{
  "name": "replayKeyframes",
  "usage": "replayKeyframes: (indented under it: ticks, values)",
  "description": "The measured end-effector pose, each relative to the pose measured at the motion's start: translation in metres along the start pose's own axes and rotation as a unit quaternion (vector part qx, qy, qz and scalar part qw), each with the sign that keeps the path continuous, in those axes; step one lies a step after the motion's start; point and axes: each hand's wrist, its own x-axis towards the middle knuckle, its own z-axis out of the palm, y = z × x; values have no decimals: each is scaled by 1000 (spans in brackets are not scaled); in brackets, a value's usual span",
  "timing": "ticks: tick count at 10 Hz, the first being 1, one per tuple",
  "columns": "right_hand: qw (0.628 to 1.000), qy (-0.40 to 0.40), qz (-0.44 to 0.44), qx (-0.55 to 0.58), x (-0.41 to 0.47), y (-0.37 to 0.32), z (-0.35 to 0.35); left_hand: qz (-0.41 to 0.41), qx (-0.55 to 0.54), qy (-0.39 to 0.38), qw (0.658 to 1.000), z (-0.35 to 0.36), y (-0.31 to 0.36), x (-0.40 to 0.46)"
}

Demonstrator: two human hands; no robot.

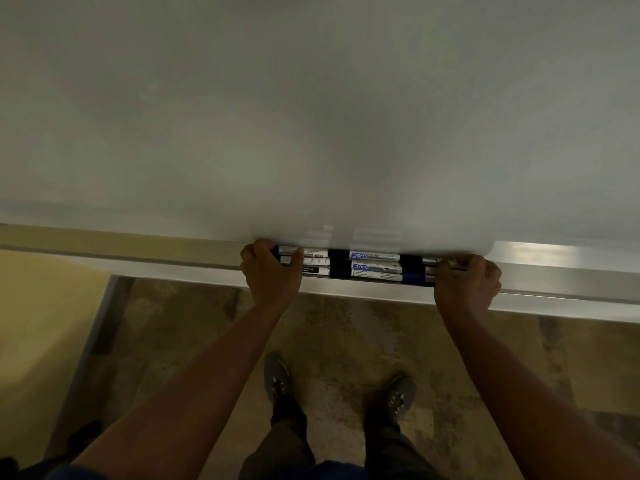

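Observation:
Several whiteboard markers (pixel 375 266), white-bodied with black and blue caps, lie end to end in rows on the metal ledge (pixel 554 278) at the bottom of a whiteboard (pixel 311 116). My left hand (pixel 272 271) grips the left ends of the markers, its fingers curled over them. At the right ends, my right hand (pixel 465 282) does the same with curled fingers. The marker ends under both hands are hidden.
The whiteboard fills the upper half of the view. Below the ledge is a mottled brown floor (pixel 346 334) with my two grey shoes (pixel 277 375). A yellow wall (pixel 41 306) and a metal frame post (pixel 93 341) stand at the left.

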Motion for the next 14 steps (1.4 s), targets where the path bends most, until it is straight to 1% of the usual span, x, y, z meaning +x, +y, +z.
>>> replayKeyframes:
  ticks: [2, 4, 7, 12, 14]
  values:
    - [999, -1, -27, -23, -3, 0, 0, 6, 36, -18, 999, -2, 5, -7]
    - [997, -16, -56, -44, -6, 4, 0, 9, 45, -38, 998, -4, 7, -9]
    - [995, -30, -79, -52, -14, -1, 5, 7, 51, -13, 999, -2, -4, -3]
    - [990, -53, -101, -83, -25, -12, -2, 11, 67, -25, 997, -7, -13, 2]
    - [989, -52, -123, -66, -28, -12, -10, 22, 49, -12, 998, -11, -14, 2]
